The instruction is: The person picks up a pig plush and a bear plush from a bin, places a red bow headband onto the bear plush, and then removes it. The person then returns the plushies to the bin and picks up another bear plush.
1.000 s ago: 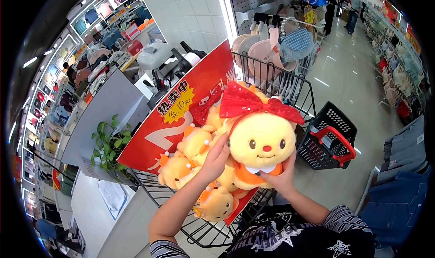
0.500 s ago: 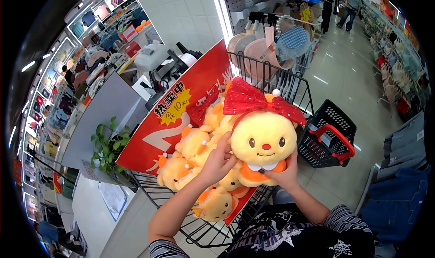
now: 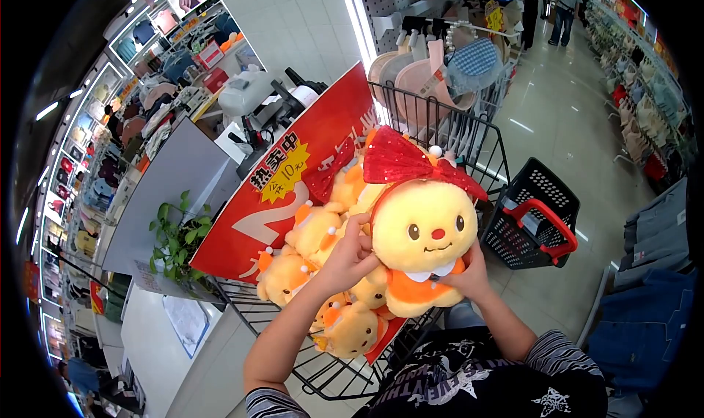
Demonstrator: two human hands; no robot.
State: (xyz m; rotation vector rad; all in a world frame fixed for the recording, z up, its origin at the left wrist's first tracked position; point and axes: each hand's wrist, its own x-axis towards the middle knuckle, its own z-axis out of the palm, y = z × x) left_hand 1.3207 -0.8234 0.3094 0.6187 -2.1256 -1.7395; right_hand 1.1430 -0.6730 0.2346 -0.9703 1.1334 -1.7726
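Note:
A yellow plush toy (image 3: 425, 231) with a red sequined bow (image 3: 400, 161) and an orange outfit is held above a black wire basket, its face towards me. My right hand (image 3: 469, 273) grips the toy's body from the right, thumb on the front near the white collar. At the toy's other side, my left hand (image 3: 347, 260) has its fingers curled against the head; some fingertips are hidden. Beneath and behind lie several similar plush toys (image 3: 352, 331) heaped in the wire basket (image 3: 323, 378).
A red sign (image 3: 242, 235) with a yellow price burst stands behind the heap. To the right, a black shopping basket (image 3: 524, 220) with a red handle rests on the floor. A potted plant (image 3: 180, 231) and counter are left; a person (image 3: 565, 11) stands in the aisle.
The held plush toy has tilted slightly and sunk a little, with both hands still on it. In the aisle, the distant person has shifted slightly left.

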